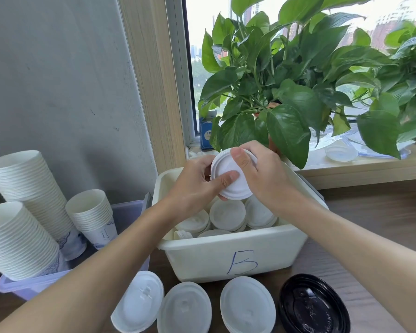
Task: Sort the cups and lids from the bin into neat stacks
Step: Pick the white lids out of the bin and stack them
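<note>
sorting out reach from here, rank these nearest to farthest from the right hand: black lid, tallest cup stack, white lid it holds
1. white lid: in the right hand grip, over the bin.
2. black lid: front right, before the bin.
3. tallest cup stack: far left.

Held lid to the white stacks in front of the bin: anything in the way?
Left hand and right hand hold the lid above the bin rim; white stacks lie uncovered. Nothing visible blocks.
</note>
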A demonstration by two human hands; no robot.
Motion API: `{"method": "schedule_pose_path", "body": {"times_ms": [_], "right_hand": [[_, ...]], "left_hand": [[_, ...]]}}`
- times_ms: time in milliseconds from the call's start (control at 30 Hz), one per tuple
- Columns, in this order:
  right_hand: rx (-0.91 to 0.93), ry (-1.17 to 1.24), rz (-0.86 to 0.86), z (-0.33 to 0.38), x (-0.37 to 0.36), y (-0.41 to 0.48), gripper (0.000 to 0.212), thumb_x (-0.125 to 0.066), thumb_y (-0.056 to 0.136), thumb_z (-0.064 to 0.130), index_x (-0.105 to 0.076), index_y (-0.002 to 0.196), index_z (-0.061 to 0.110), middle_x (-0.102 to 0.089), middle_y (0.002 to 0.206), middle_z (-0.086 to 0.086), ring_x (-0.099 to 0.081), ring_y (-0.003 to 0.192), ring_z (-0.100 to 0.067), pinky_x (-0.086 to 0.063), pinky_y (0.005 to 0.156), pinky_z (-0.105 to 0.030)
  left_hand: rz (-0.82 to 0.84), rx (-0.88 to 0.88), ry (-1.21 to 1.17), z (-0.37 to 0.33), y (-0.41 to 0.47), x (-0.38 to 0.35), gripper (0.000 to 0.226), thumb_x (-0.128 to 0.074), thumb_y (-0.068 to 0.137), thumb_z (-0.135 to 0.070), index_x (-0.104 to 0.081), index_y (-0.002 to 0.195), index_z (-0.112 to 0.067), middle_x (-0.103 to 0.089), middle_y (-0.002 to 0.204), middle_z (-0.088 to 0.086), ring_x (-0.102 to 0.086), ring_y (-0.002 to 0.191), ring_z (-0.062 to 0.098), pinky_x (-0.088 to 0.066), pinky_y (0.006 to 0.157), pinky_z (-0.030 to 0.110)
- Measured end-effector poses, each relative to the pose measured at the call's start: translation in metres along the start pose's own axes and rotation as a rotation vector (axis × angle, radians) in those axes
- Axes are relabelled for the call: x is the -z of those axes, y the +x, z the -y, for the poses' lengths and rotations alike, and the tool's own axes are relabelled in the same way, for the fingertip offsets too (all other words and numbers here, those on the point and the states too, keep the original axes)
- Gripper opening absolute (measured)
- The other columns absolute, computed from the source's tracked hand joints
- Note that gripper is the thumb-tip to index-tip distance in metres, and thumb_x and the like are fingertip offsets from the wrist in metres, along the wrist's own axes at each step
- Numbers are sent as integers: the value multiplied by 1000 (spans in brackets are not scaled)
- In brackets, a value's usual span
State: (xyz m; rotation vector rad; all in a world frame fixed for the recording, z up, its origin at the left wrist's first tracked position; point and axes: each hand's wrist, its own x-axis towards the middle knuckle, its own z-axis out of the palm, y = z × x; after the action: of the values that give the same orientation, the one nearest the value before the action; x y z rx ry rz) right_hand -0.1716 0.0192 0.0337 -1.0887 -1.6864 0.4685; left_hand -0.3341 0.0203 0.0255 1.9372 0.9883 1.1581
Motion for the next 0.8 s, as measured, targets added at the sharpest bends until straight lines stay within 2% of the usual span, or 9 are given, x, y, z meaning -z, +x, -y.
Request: {"method": "schedule_pose_path", "body": {"times_ms": [133,200,267,400,500,567,633,733,800], "right_hand": [[37,-60,-3,-1,-2,2,50,-38,84,57,-58,93,12,-56,74,11,-52,70,-4,-38,60,-14],[50,-74,-13,-2,-3,3,46,-38,85,55,-57,91,13,-55,72,12,-51,67,-3,-38,59,-13],[60,-65,-2,-3,-3,2,42,-40,89,51,-56,92,13,-55,73,12,-51,67,-5,-38,60,-14],[43,-9,71,-5,-3,1,27,-54,95,38,-57,109,16,-62,90,12,-57,84,-1,-43,71,-13],[31,-8,81,-6,-3,1,30,-57,90,45,-62,105,20,-67,93,9,-60,88,-3,-47,74,-19],[9,-14,30,-5,-2,2,43,-53,88,55,-64,95,14,-67,85,0,-60,80,-11,-46,68,-25],[-1,-35,-2,-4,-1,2,58,-47,85,64,-63,93,9,-65,80,-3,-59,76,-15,-44,63,-22],[27,-76,-15,-5,-2,3,64,-43,85,65,-61,89,4,-62,77,-8,-58,74,-21,-42,62,-25],[55,-108,-18,-6,-3,4,64,-43,87,63,-59,84,2,-60,73,-10,-54,68,-22,-39,59,-25]], "left_hand": [[-18,-44,53,2,0,2,33,-70,88,-33,-68,114,-12,-72,100,5,-69,90,17,-56,69,29],[-5,-39,34,2,0,2,36,-69,90,-28,-66,121,-10,-70,103,10,-69,86,22,-57,62,31],[-7,-44,27,1,1,3,33,-68,93,-23,-64,122,-8,-68,102,13,-66,77,16,-53,55,26],[-44,-75,4,-1,1,6,32,-65,95,-19,-62,125,-9,-69,109,10,-65,93,18,-52,76,20],[-52,-78,41,-2,0,4,32,-66,95,-24,-63,124,-12,-70,109,2,-65,97,11,-49,78,16],[-51,-21,47,-4,-1,2,33,-69,92,-26,-60,122,-15,-68,107,-3,-64,90,1,-49,74,13],[-6,36,10,-5,-2,1,32,-73,88,-26,-60,117,-21,-67,101,-8,-63,85,-4,-49,71,12],[24,27,9,-7,-2,0,21,-76,86,-18,-64,103,-24,-68,88,-11,-64,76,-5,-49,65,11],[9,14,23,-7,-2,1,23,-77,85,-17,-66,105,-16,-68,87,-9,-63,74,-4,-47,64,11]]}}
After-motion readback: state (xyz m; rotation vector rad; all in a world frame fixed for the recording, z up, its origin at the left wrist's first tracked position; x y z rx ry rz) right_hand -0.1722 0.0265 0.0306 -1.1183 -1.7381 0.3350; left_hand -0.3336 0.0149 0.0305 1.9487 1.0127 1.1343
